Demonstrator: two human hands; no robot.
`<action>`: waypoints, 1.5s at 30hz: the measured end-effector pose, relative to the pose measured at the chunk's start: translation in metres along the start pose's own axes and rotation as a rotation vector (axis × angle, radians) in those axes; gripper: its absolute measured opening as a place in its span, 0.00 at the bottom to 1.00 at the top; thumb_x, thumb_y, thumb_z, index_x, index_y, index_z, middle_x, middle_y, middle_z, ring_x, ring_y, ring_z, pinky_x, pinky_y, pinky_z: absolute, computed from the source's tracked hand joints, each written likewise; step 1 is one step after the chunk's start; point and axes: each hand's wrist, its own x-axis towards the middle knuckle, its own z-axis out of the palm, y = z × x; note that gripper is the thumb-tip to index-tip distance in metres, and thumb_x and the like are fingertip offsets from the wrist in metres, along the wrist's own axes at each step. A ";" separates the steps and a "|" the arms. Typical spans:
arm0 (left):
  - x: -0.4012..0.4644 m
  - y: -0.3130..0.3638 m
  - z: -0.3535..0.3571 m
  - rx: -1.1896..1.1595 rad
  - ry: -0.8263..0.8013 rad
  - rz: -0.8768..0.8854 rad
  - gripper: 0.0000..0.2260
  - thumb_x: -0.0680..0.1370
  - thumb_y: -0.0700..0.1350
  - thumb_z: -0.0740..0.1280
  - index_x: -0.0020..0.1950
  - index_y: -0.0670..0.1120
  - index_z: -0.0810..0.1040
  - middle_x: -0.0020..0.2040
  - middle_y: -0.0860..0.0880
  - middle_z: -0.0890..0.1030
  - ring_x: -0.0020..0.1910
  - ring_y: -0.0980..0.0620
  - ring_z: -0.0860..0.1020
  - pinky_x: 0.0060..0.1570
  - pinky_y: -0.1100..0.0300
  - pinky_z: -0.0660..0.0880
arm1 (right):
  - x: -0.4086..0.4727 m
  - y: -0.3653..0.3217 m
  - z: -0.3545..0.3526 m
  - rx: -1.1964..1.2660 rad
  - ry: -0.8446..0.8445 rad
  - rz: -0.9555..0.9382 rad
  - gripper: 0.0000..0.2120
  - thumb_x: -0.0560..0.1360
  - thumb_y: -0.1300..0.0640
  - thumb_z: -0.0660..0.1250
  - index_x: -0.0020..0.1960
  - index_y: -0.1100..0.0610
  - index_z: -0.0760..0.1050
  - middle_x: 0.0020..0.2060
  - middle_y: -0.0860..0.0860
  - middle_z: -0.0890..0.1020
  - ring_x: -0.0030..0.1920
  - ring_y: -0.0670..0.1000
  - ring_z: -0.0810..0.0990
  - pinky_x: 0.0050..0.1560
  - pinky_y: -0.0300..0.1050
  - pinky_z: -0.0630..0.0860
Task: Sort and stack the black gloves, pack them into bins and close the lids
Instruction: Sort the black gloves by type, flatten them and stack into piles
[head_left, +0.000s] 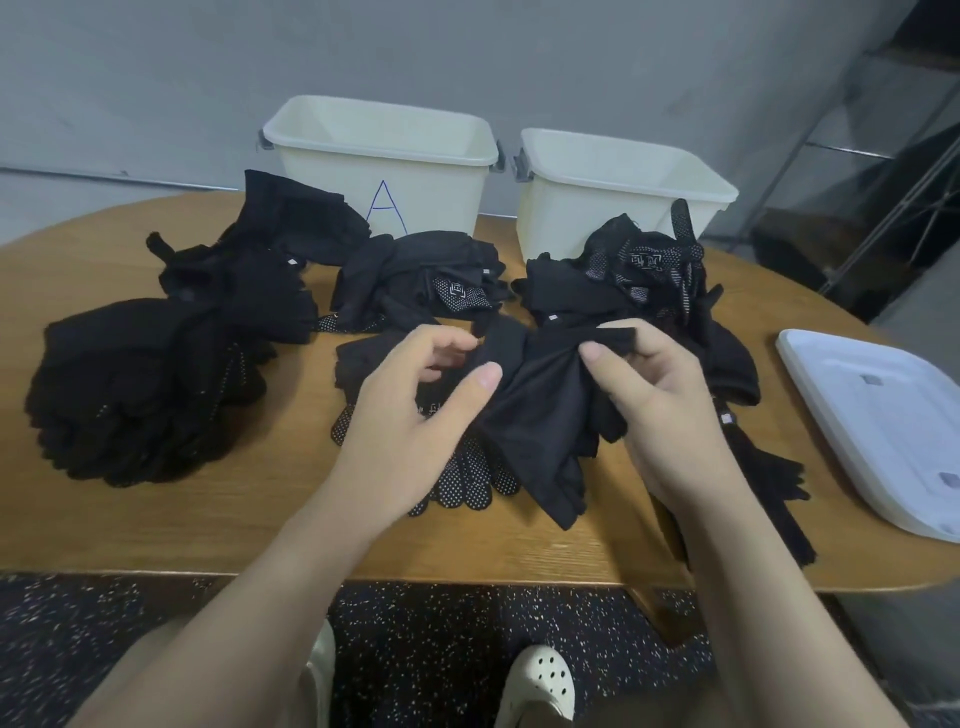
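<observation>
Both hands hold one black glove (540, 415) above the table's front middle. My right hand (654, 400) pinches its cuff at the top between thumb and fingers. My left hand (415, 410) grips the glove's left edge, thumb on top. Under it lies a dotted black glove (467, 483). Heaps of black gloves cover the table: a large stack at the left (150, 384), one behind it (270, 249), one in the middle (415, 280) and one at the right (639, 275). Two open cream bins stand at the back, bin A (384, 156) and a second bin (618, 187).
A white lid (872, 421) lies flat at the table's right edge. More black gloves (769, 483) trail toward the front right. The wooden table (208, 519) has a rounded front edge; my feet in pale clogs show below it. A metal rack stands at the far right.
</observation>
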 end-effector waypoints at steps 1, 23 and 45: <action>0.000 0.001 0.001 -0.037 0.014 -0.043 0.14 0.77 0.61 0.67 0.57 0.56 0.79 0.54 0.62 0.82 0.57 0.61 0.79 0.58 0.63 0.75 | -0.003 0.001 0.004 0.005 -0.016 0.009 0.04 0.81 0.63 0.68 0.51 0.58 0.81 0.46 0.53 0.85 0.47 0.51 0.81 0.48 0.46 0.77; 0.016 -0.019 -0.009 -0.063 0.138 -0.113 0.11 0.83 0.48 0.68 0.42 0.45 0.77 0.35 0.49 0.80 0.35 0.55 0.76 0.40 0.53 0.73 | -0.021 0.012 0.017 -0.397 -0.241 0.217 0.13 0.80 0.52 0.71 0.40 0.57 0.79 0.21 0.49 0.75 0.21 0.47 0.70 0.26 0.37 0.70; 0.005 -0.037 0.015 0.724 -0.401 0.146 0.25 0.87 0.57 0.47 0.84 0.56 0.52 0.84 0.56 0.51 0.83 0.54 0.44 0.80 0.55 0.35 | -0.016 0.028 -0.020 -0.464 -0.162 0.170 0.07 0.81 0.58 0.70 0.44 0.56 0.81 0.42 0.47 0.88 0.43 0.43 0.85 0.40 0.33 0.75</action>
